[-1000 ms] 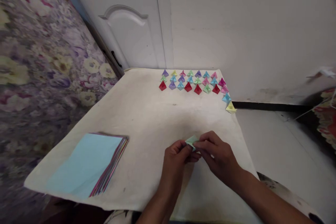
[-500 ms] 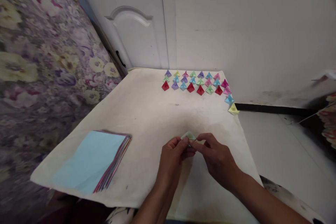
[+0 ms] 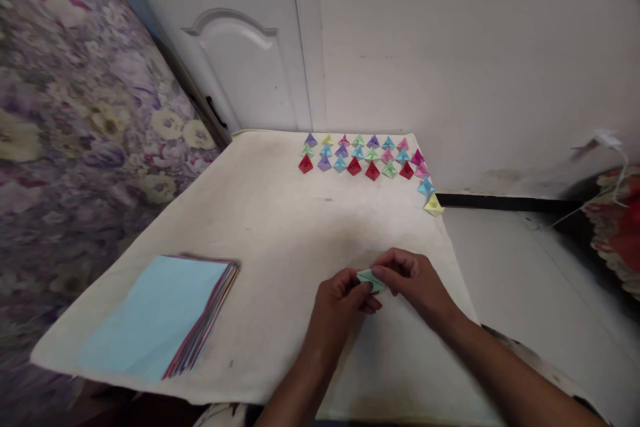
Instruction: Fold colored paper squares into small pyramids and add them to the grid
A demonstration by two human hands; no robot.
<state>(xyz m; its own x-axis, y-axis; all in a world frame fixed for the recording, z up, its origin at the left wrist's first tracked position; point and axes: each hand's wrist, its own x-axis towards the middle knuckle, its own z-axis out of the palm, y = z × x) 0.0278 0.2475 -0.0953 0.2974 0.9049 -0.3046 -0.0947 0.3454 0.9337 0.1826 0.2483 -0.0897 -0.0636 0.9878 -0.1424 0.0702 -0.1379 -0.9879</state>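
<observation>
A small pale green piece of folded paper (image 3: 371, 279) is pinched between my two hands above the near part of the table. My left hand (image 3: 343, 300) grips its lower left side, thumb on top. At its upper right side, my right hand (image 3: 411, 275) holds the edge between thumb and fingers. The paper shows a slanting fold line; its underside is hidden by my fingers. Beyond my hands, several small folded paper shapes (image 3: 373, 169) in red, blue, green, purple, pink and yellow stand in rows along the far right of the table.
A stack of coloured paper sheets (image 3: 155, 313), light blue on top, lies at the left of the cream-covered table (image 3: 270, 213). Behind the table are a white cabinet door (image 3: 240, 60) and a wall. A floral curtain (image 3: 100, 113) hangs on the left. A white plug with a cord (image 3: 606, 139) is at right.
The green paper has been turned in my hands and shows a different face. My right hand has shifted its hold to the upper right edge. The view has moved slightly to the right.
</observation>
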